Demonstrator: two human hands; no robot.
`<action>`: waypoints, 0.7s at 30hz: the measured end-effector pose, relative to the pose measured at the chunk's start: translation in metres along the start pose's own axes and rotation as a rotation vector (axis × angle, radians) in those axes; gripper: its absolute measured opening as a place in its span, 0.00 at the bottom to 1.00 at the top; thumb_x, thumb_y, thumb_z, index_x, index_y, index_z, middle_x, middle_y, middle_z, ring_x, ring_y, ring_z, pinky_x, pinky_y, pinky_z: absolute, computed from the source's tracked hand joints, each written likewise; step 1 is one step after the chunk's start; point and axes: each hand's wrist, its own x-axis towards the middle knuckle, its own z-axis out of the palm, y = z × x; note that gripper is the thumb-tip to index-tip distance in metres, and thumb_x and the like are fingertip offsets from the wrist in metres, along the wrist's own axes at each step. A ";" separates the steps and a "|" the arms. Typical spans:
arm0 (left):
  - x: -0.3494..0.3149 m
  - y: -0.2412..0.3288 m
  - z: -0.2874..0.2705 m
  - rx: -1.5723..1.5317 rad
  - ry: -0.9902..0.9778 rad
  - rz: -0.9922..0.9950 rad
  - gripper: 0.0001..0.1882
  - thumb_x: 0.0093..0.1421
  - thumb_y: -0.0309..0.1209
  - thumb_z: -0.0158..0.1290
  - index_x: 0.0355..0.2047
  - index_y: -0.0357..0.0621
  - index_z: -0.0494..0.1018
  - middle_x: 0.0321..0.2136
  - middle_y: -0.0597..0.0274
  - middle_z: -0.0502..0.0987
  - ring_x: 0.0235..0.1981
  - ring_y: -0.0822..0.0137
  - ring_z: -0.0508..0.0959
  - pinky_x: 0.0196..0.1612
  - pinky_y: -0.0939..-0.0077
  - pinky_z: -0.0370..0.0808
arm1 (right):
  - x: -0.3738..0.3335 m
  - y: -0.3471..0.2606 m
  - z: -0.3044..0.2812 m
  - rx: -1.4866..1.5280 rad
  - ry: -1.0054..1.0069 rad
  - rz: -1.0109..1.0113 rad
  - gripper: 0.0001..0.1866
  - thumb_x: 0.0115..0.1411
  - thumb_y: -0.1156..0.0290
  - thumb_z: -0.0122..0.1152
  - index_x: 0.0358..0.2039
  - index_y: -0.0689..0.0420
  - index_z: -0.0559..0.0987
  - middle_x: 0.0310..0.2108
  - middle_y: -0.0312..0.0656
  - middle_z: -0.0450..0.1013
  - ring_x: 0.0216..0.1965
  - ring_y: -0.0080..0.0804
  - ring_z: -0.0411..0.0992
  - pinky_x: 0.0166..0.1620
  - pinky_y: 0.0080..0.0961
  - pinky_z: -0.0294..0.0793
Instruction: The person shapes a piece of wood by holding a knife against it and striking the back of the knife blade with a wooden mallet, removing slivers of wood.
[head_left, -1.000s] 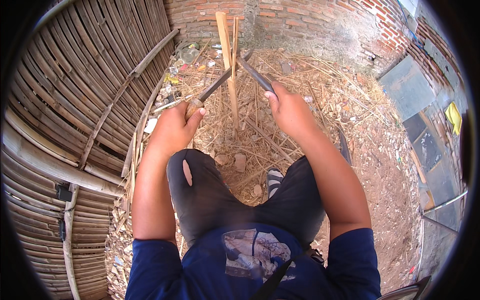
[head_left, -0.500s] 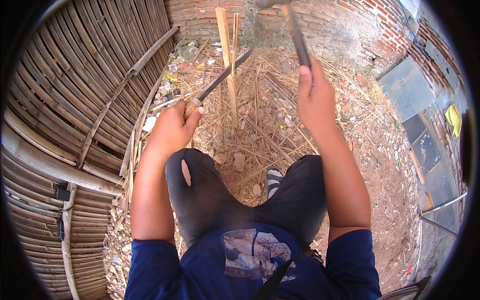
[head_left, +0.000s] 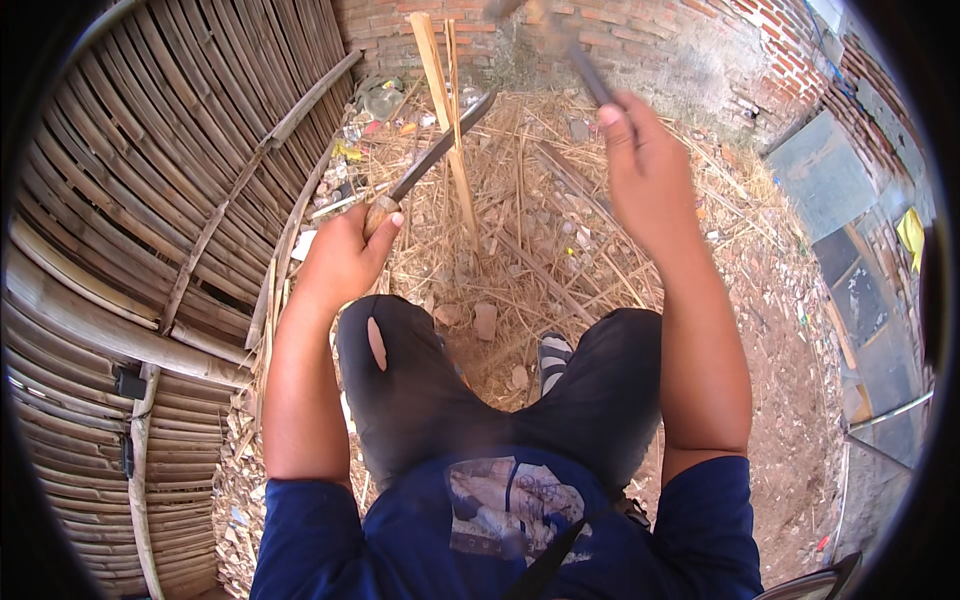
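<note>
Stick, pale wood (head_left: pixel 463 192), past left fingers (head_left: pixel 384 231): top split, base seemingly whole. They clamp wood-handled dark knife (head_left: pixel 435 157); right fingers (head_left: pixel 618 132), dark-shafted hammer (head_left: pixel 590 74).

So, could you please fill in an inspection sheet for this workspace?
Surface: earth ground, strewn with dry strips.
Job's things: knife crossing a split, tilted wood piece; hammer-like tool apart from both, head blurred.
Clutter: brick-like chunk, yellow scrap.
Hands: left hand closed on the knife's handle; right hand closed on the tool's shaft.
Cables: thin blue line at upper right, possibly a cable.
Surroundings: slatted wall at left, brick wall ahead.
</note>
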 end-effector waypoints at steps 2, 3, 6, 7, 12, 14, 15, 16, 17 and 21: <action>0.002 0.001 0.003 0.003 -0.006 0.002 0.27 0.68 0.48 0.55 0.29 0.30 0.72 0.16 0.44 0.70 0.20 0.52 0.71 0.29 0.56 0.69 | -0.003 0.000 0.000 0.065 0.120 -0.046 0.24 0.75 0.53 0.45 0.56 0.60 0.75 0.21 0.47 0.76 0.21 0.38 0.76 0.26 0.38 0.75; 0.002 0.004 0.004 0.002 -0.011 -0.001 0.27 0.68 0.48 0.55 0.29 0.30 0.72 0.17 0.44 0.70 0.20 0.51 0.71 0.29 0.56 0.69 | -0.007 0.000 0.006 0.086 0.166 -0.054 0.24 0.75 0.53 0.45 0.56 0.60 0.74 0.21 0.47 0.76 0.21 0.39 0.76 0.26 0.38 0.74; 0.002 0.005 0.007 -0.003 -0.014 0.007 0.28 0.68 0.50 0.55 0.30 0.31 0.73 0.17 0.43 0.71 0.20 0.49 0.72 0.29 0.55 0.69 | -0.030 0.020 0.039 -0.027 0.039 0.040 0.22 0.74 0.54 0.47 0.57 0.58 0.74 0.22 0.50 0.77 0.23 0.49 0.78 0.27 0.45 0.75; 0.001 0.009 0.006 0.008 -0.015 -0.004 0.28 0.68 0.51 0.55 0.30 0.31 0.74 0.17 0.43 0.72 0.20 0.49 0.72 0.29 0.55 0.69 | -0.041 0.033 0.053 -0.110 -0.082 0.056 0.22 0.74 0.55 0.47 0.57 0.58 0.74 0.23 0.51 0.78 0.24 0.52 0.78 0.28 0.46 0.76; 0.004 -0.008 0.009 0.001 -0.004 -0.070 0.29 0.67 0.52 0.55 0.31 0.31 0.75 0.18 0.43 0.73 0.23 0.46 0.75 0.31 0.54 0.71 | -0.058 0.060 0.079 -0.333 -0.700 0.154 0.21 0.72 0.55 0.51 0.55 0.56 0.76 0.36 0.56 0.80 0.40 0.56 0.79 0.43 0.50 0.77; 0.004 -0.006 0.007 -0.038 -0.010 -0.081 0.28 0.67 0.51 0.56 0.32 0.31 0.75 0.20 0.40 0.76 0.25 0.41 0.78 0.34 0.52 0.73 | -0.080 0.107 0.103 -0.288 -0.772 0.191 0.21 0.71 0.55 0.51 0.54 0.56 0.77 0.40 0.56 0.79 0.45 0.55 0.78 0.48 0.50 0.76; 0.002 -0.005 0.006 -0.065 0.019 -0.080 0.28 0.67 0.51 0.56 0.32 0.31 0.75 0.20 0.42 0.75 0.24 0.44 0.77 0.34 0.53 0.73 | -0.095 0.133 0.112 -0.225 -0.762 0.236 0.20 0.71 0.56 0.52 0.54 0.57 0.78 0.43 0.55 0.79 0.47 0.55 0.78 0.50 0.50 0.75; 0.001 -0.006 0.006 -0.091 0.042 -0.081 0.28 0.67 0.52 0.55 0.32 0.31 0.75 0.19 0.44 0.75 0.24 0.47 0.77 0.33 0.54 0.73 | -0.102 0.149 0.115 -0.161 -0.754 0.285 0.20 0.71 0.56 0.52 0.53 0.57 0.79 0.45 0.55 0.79 0.48 0.54 0.77 0.52 0.50 0.74; -0.004 -0.009 0.002 -0.101 0.061 -0.091 0.29 0.67 0.52 0.55 0.33 0.31 0.75 0.19 0.46 0.75 0.23 0.50 0.77 0.33 0.55 0.73 | -0.101 0.150 0.114 -0.167 -0.725 0.283 0.21 0.71 0.56 0.52 0.54 0.57 0.79 0.45 0.56 0.79 0.49 0.56 0.77 0.53 0.49 0.74; 0.002 -0.013 -0.027 -0.150 0.089 -0.136 0.27 0.69 0.51 0.55 0.35 0.32 0.77 0.18 0.60 0.72 0.22 0.67 0.69 0.29 0.65 0.69 | -0.111 0.152 0.101 -0.092 -0.661 0.420 0.23 0.70 0.56 0.54 0.55 0.59 0.79 0.46 0.59 0.79 0.50 0.58 0.77 0.55 0.45 0.74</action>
